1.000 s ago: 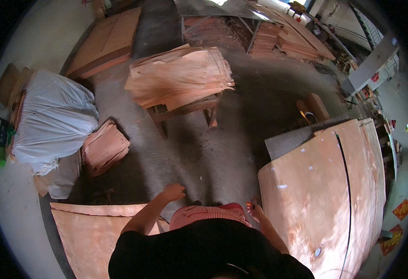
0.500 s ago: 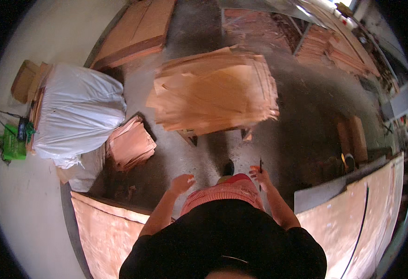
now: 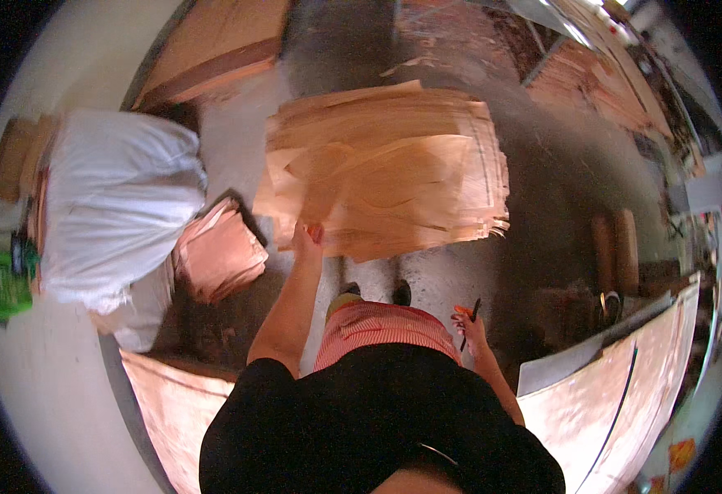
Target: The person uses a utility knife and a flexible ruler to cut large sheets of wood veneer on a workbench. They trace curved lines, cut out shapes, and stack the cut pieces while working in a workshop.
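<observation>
A broad stack of thin wood veneer sheets [image 3: 402, 177] lies ahead of me on a low stand, its edges uneven and some top sheets wavy. My left hand [image 3: 308, 236] reaches to the near left edge of this stack. Its fingers are small and blurred, so I cannot tell whether they grip a sheet. Out to the right of my body, my right hand [image 3: 473, 329] is closed around a thin dark tool [image 3: 476, 309] with an orange part beside the fingers. The tool's exact kind is not clear. My right hand is apart from the stack.
A smaller veneer pile [image 3: 222, 251] sits left of the stack, beside a bulky load under a white cover [image 3: 122, 202]. Pale wooden boards [image 3: 616, 407] stand behind me at right. More stacked sheets [image 3: 212, 49] lie at the far left.
My left hand has moved forward to the stack's near edge. I am nearer the stack. My right hand has shifted slightly right and down, still holding the dark tool.
</observation>
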Action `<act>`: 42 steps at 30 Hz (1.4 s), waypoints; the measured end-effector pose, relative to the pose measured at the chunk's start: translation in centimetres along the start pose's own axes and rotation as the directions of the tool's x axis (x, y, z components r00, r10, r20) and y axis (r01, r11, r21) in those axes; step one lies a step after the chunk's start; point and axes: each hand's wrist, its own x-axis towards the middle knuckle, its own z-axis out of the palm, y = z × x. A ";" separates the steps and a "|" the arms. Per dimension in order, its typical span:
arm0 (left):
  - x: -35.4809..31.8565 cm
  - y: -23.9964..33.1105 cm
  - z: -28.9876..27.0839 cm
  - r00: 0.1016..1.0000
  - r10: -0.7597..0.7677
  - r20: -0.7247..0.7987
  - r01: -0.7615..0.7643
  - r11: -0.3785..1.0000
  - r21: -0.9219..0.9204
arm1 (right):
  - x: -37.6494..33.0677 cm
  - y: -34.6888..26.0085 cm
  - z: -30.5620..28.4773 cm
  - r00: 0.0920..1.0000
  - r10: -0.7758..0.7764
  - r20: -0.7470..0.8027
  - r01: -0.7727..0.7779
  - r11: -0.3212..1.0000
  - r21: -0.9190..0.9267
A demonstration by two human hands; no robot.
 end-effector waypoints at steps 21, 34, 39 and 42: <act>-6.8 10.3 10.8 0.599 0.407 0.689 -0.746 0.596 0.297 | -13.7 16.2 12.7 0.936 0.075 -0.345 -0.026 0.989 0.143; -30.4 8.7 11.5 0.292 0.355 0.888 -0.724 0.689 -0.037 | -24.6 33.4 12.9 0.834 0.074 -0.547 0.115 0.946 0.303; -40.9 2.1 6.4 0.027 -0.057 0.998 -0.672 0.738 0.060 | -34.3 48.5 16.3 0.789 0.286 -0.544 0.139 0.779 0.611; -46.7 -2.2 2.6 -0.063 -0.200 0.978 -0.632 0.766 0.116 | -39.4 57.4 19.6 0.714 0.299 -0.633 0.259 0.727 0.636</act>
